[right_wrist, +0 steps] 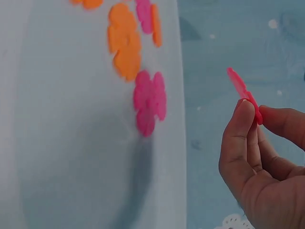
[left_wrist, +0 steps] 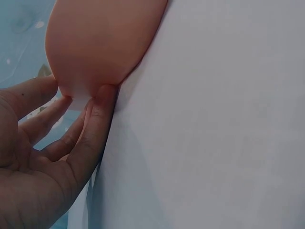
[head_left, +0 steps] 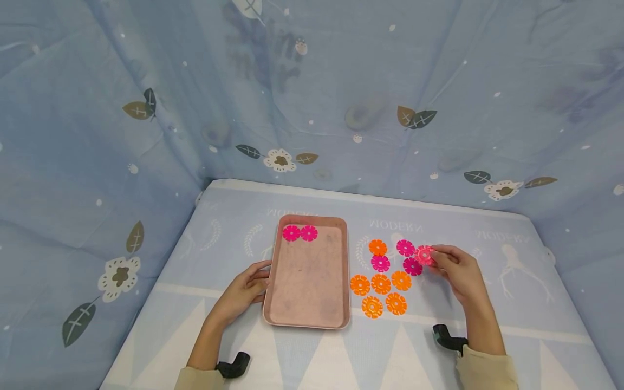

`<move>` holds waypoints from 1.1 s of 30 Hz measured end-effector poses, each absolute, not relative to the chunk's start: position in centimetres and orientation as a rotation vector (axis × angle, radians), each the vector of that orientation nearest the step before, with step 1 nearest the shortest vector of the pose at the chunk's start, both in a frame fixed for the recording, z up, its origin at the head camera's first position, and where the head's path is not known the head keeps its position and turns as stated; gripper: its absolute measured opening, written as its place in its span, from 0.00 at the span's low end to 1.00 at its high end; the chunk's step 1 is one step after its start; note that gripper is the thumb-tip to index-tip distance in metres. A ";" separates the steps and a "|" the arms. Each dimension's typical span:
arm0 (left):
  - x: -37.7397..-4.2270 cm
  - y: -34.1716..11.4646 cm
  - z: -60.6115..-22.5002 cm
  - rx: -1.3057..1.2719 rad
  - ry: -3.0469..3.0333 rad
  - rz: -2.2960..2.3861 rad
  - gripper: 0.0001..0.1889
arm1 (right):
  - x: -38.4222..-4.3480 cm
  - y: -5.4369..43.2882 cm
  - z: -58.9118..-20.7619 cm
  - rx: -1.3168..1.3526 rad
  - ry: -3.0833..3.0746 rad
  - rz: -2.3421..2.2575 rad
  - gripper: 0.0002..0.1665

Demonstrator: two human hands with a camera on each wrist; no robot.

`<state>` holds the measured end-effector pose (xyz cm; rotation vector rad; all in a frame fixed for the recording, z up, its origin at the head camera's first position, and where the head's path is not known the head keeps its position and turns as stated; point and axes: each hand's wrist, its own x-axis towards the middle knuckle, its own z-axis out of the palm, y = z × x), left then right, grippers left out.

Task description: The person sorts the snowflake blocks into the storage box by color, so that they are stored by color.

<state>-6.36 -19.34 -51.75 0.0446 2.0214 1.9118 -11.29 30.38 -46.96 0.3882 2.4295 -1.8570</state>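
Observation:
My left hand [head_left: 244,290] holds the left edge of a pink rectangular tray [head_left: 307,287]; in the left wrist view its fingertips [left_wrist: 102,98] touch the tray's side. Two magenta flower-shaped snowflake discs [head_left: 300,233] lie in the tray's far left corner. My right hand [head_left: 458,270] pinches a pink snowflake disc [right_wrist: 245,93] between thumb and finger, right of the tray. In the right wrist view that disc is seen edge-on, raised off the table. Beside it lie a few magenta discs [head_left: 405,248] and several orange discs [head_left: 381,284].
The pale printed tablecloth [head_left: 531,303] spreads under everything. Blue patterned fabric [head_left: 341,97] hangs behind and at the sides of the table. A black curved piece sits at each wrist, by the left cuff [head_left: 234,365] and the right cuff [head_left: 448,339].

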 end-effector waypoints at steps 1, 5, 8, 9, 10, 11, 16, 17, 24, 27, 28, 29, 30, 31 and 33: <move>-6.4 -19.3 -51.7 0.043 2.024 1.908 0.26 | -11.3 30.0 -46.8 0.374 2.428 -1.874 0.28; -6.4 -19.3 -51.7 0.034 2.031 1.899 0.26 | -11.6 28.5 -45.8 0.315 2.400 -1.948 0.28; -6.4 -19.3 -51.7 0.031 2.030 1.901 0.26 | -12.0 27.4 -45.1 0.261 2.394 -1.969 0.27; -6.4 -19.3 -51.7 0.030 2.030 1.902 0.26 | -12.1 27.0 -45.0 0.245 2.400 -1.966 0.27; -6.4 -19.3 -51.7 0.031 2.028 1.903 0.26 | -12.2 26.7 -44.8 0.232 2.404 -1.965 0.27; -6.4 -19.3 -51.7 0.031 2.027 1.903 0.26 | -12.4 26.3 -44.7 0.224 2.399 -1.967 0.27; -6.5 -19.2 -51.8 0.029 2.030 1.900 0.26 | -13.0 24.6 -44.4 0.186 2.355 -2.002 0.26; -6.4 -19.2 -51.8 0.031 2.030 1.901 0.26 | -13.2 24.2 -44.4 0.178 2.343 -2.012 0.26; -6.4 -19.3 -51.8 0.035 2.009 1.914 0.26 | -14.1 21.5 -43.9 0.148 2.270 -2.073 0.24; -6.4 -19.3 -51.8 0.034 2.005 1.920 0.26 | -14.5 20.1 -43.6 0.128 2.212 -2.120 0.24; -6.4 -19.3 -51.8 0.034 2.006 1.921 0.26 | -14.7 19.5 -43.5 0.126 2.195 -2.136 0.23; -6.4 -19.3 -51.8 0.034 2.006 1.922 0.26 | -14.9 19.0 -43.4 0.123 2.175 -2.154 0.23; -6.4 -19.3 -51.9 0.038 2.006 1.923 0.26 | -15.1 18.6 -43.4 0.116 2.141 -2.181 0.22; -6.4 -19.3 -51.9 0.042 2.006 1.923 0.26 | -15.3 18.1 -43.4 0.116 2.116 -2.199 0.21; -6.5 -19.3 -51.9 0.051 2.004 1.924 0.26 | -15.6 17.1 -43.5 0.125 2.063 -2.232 0.21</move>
